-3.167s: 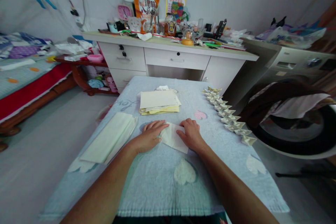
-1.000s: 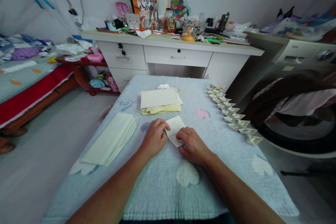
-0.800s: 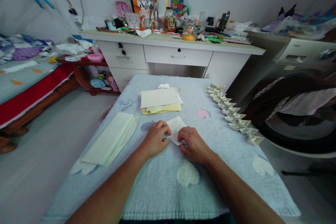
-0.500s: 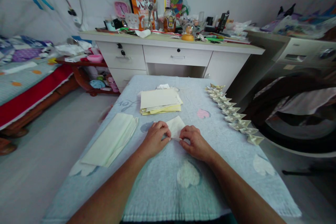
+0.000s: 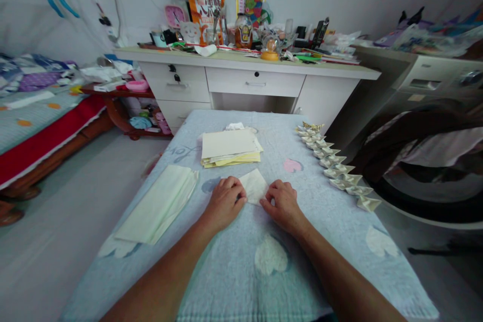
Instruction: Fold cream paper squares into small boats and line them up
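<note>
Paper (image 5: 255, 186) lay nearer than the stack (image 5: 229, 146), between left hand (image 5: 225, 202) and right hand (image 5: 283, 204), curled fingers at its edges; whether they gripped was unclear.

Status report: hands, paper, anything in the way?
Left hand, right hand: touching small paper from either side. Small paper: on blue cloth. Paper stack just beyond, apparently not blocking hands.

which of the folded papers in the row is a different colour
The folded paper at the far end of the row, nearest the desk. It is yellowish with dark markings, while the other folded papers look plain off-white.
</note>
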### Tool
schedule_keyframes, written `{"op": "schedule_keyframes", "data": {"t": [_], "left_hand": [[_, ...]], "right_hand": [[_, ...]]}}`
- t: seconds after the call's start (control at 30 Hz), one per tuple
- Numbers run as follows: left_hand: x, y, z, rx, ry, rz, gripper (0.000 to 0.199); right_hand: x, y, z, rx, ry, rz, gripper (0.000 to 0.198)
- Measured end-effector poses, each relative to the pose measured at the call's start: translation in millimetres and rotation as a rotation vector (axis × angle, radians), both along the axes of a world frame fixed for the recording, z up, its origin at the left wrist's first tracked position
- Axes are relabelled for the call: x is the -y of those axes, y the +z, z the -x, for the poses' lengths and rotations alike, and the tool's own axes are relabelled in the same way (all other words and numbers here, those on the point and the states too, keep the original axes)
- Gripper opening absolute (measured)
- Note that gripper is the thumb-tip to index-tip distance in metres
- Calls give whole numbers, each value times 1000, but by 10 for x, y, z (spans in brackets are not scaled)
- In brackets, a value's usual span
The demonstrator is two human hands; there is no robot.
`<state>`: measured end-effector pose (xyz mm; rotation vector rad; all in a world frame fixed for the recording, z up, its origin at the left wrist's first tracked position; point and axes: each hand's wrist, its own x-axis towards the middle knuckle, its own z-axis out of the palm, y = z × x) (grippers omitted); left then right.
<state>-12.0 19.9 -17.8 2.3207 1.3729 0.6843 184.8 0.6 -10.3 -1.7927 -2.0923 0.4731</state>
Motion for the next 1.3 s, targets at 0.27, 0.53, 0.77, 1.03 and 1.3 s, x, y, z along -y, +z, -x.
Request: {"op": "schedule_keyframes", "data": {"t": [0.27, 0.53, 0.77, 1.03, 1.3], "left_hand": [[12, -24, -59, -89, 45, -30, 7], [29, -3, -93, -96, 81, -39, 6], [10, -33, -71, -63, 72, -30, 7], [6, -52, -65, -40, 90, -28, 3], [-30, -67, -26, -22, 49, -29, 11]], "right_hand": [[6, 1, 63, 117, -49, -55, 25], [7, -15, 75, 135, -82, -51, 24], [-4, -10, 76, 159, -81, -52, 24], [-13, -32, 74, 176, -81, -56, 24], [-5, -20, 80, 184, -79, -52, 25]]}}
